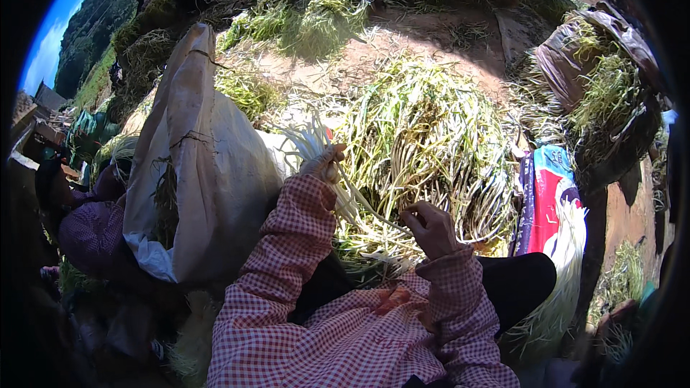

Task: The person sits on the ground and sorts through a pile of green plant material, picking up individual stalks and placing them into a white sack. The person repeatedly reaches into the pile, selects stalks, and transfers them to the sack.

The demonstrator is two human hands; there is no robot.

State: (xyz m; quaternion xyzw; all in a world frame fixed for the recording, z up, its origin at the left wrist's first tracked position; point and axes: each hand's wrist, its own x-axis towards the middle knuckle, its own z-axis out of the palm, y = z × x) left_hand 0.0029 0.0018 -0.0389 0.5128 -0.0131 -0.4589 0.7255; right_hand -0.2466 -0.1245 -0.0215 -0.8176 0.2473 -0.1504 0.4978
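My left hand (325, 164) is closed around a bundle of pale stalks (314, 140), whose white ends fan out above the fingers. One long, thin stalk (372, 208) runs from beside this hand down to my right hand (433, 230), which pinches its lower end. Beyond both hands lies a large heap of long yellow-green plant stalks (431, 140), tangled, with brownish lower parts. To the right, a bundle of cleaned whitish stalks (568, 242) rests on a red and blue printed sheet (547, 199). My right fingertips are partly hidden by the hand itself.
A tall white woven sack (232, 140) stands close on my left. Another person (94, 231) sits beyond it. At right is a dark plastic bag (560, 64) stuffed with stalks (609, 91). More green stalks (323, 19) lie on the bare earth (426, 37) ahead.
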